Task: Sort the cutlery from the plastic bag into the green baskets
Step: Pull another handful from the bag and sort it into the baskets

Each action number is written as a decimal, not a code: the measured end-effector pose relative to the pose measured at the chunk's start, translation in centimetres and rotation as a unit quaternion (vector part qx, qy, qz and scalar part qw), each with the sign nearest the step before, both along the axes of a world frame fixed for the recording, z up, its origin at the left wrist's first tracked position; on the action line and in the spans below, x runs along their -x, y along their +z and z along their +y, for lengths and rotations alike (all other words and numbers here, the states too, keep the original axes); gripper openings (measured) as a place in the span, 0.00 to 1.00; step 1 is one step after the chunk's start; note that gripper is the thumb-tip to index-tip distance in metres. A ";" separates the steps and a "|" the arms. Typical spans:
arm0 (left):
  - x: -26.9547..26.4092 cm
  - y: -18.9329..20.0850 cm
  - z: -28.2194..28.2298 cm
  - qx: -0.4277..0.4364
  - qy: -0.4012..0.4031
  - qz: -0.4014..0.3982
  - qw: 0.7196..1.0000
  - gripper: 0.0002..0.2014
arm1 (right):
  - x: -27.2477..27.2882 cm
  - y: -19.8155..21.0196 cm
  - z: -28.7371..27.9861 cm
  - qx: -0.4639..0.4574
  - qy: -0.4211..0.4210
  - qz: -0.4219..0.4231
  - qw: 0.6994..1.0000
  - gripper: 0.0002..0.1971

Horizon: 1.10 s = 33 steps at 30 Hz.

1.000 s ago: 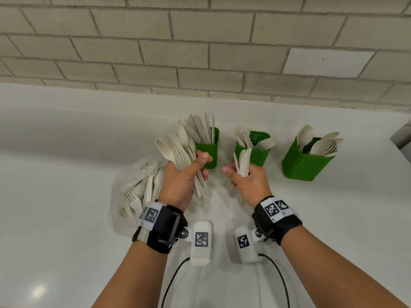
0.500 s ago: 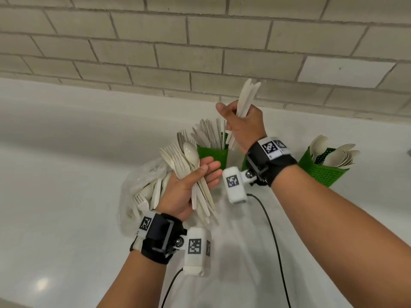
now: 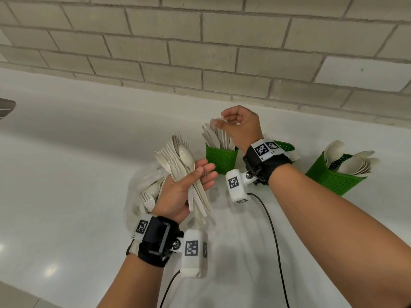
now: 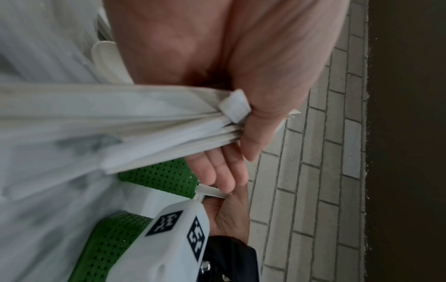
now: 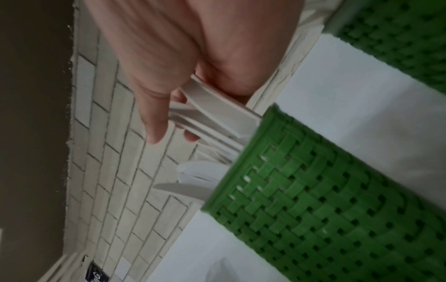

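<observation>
My left hand (image 3: 195, 174) grips a fanned bundle of white plastic forks and spoons (image 3: 178, 156) above the table; the left wrist view shows their handles (image 4: 169, 122) clamped between thumb and fingers. My right hand (image 3: 222, 122) hovers over the left green basket (image 3: 220, 160), fingers curled round the tops of white knives (image 5: 212, 118) that stand in it. The middle basket (image 3: 287, 147) is mostly hidden behind my right wrist. The right basket (image 3: 329, 181) holds spoons. A clear plastic bag (image 3: 142, 187) with more cutlery lies behind my left hand.
All three baskets stand in a row on the white table (image 3: 66, 196), close to the brick wall (image 3: 200, 52). A black cable (image 3: 275, 241) runs from the right wrist camera across the table toward me.
My right hand, raised high with the knives half a second ago, has come down over the left basket, and the knives now stand inside it. My left hand keeps its bundle, almost still.
</observation>
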<state>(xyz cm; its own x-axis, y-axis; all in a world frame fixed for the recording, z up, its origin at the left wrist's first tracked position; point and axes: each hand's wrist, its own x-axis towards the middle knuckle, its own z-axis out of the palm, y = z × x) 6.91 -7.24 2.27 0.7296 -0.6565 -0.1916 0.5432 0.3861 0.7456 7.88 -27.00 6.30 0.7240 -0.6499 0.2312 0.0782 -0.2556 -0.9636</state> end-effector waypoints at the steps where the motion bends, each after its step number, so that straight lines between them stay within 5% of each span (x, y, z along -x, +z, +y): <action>1: 0.1 0.0 -0.1 0.000 -0.003 -0.001 1.000 0.16 | 0.3 0.2 -0.2 -0.008 -0.005 -0.017 1.000 0.10; 5: 0.4 0.2 -0.5 -0.003 -0.013 -0.006 1.000 0.16 | 1.8 0.8 -0.3 0.150 -0.015 -0.025 0.988 0.06; 8: 0.5 0.4 -0.8 -0.003 -0.013 -0.007 1.000 0.15 | 2.5 0.1 0.0 0.309 0.065 0.101 0.943 0.15; 10: 0.7 0.5 -1.0 -0.002 -0.016 -0.008 1.000 0.15 | 2.8 -0.2 0.3 0.333 0.102 0.164 0.923 0.20; 14: 0.8 0.5 -1.0 -0.005 -0.020 -0.011 1.000 0.15 | 2.8 0.9 0.9 0.362 0.079 0.133 0.919 0.25; 18: 0.9 0.7 -1.0 -0.006 -0.028 -0.019 0.999 0.15 | 1.9 1.2 0.6 0.455 0.161 0.287 0.828 0.24; 20: 0.9 0.9 -0.9 -0.003 -0.034 -0.027 0.999 0.15 | 1.8 1.5 0.4 0.440 0.161 0.280 0.838 0.22; 23: 0.9 1.1 -0.8 0.000 -0.042 -0.036 0.998 0.16 | 2.7 2.7 1.2 0.379 0.102 0.162 0.905 0.18; 26: 1.0 1.2 -0.8 -0.011 -0.062 -0.054 0.997 0.14 | 5.1 4.3 2.7 0.212 0.124 0.111 0.963 0.11; 28: 1.4 1.4 -1.0 -0.025 -0.077 -0.075 0.994 0.14 | 7.2 4.7 3.7 0.170 0.156 0.132 0.964 0.08; 33: 2.6 1.6 -1.9 -0.043 -0.103 -0.127 0.986 0.17 | 11.3 3.0 4.3 0.168 0.140 0.179 0.959 0.17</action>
<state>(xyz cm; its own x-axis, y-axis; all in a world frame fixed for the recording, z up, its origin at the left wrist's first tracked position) 4.28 -9.12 3.87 0.6143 -0.7848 -0.0819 0.3958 0.2167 0.8924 -3.43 -22.71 9.31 0.9316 -0.3501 0.0982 -0.1306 -0.5742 -0.8082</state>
